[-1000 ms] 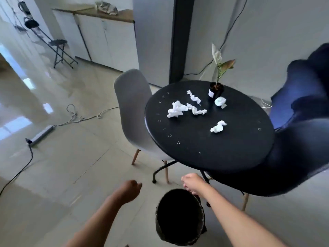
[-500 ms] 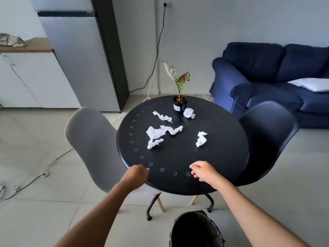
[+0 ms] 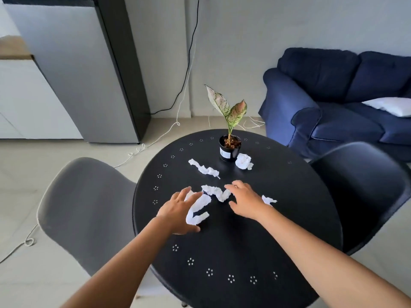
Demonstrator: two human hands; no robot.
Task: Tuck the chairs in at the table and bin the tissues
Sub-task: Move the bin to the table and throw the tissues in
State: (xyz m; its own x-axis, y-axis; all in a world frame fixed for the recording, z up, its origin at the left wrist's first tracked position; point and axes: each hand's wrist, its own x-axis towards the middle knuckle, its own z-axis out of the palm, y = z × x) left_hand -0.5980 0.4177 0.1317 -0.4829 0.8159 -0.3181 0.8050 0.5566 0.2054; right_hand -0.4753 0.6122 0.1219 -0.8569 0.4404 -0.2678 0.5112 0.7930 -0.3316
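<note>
From the head view, both arms are reaching out over a round black tabletop (image 3: pixel 233 252) dotted with small flower-shaped perforations. The left hand (image 3: pixel 178 213) is hovering low with its fingers spread, and its fingertips are lying over the edge of a crumpled white tissue (image 3: pixel 198 210) that is bending into a rough C shape just right of the palm. The right hand (image 3: pixel 244 202) is also spread, palm down, its index finger touching the end of a twisted tissue (image 3: pixel 216 192) that is stretching between the two hands. Neither hand is pinching anything. A small torn tissue (image 3: pixel 269 200) is peeking out from behind the right wrist. Farther back, a long wrinkled strip (image 3: pixel 204 168) is lying on the tabletop, apart from the hands, and a balled-up wad (image 3: pixel 243 161) is sitting against the black pot (image 3: pixel 229 150) of a plant (image 3: pixel 226 106) with speckled pink-green leaves. All the tissues are looking bright white, creased and irregular against the dark surface.

A grey chair (image 3: pixel 86 210) is standing at the left with its seat partly under the tabletop, and a black chair (image 3: pixel 364 192) is standing at the right, close against the rim. A navy sofa (image 3: pixel 333 98) is showing behind it.
</note>
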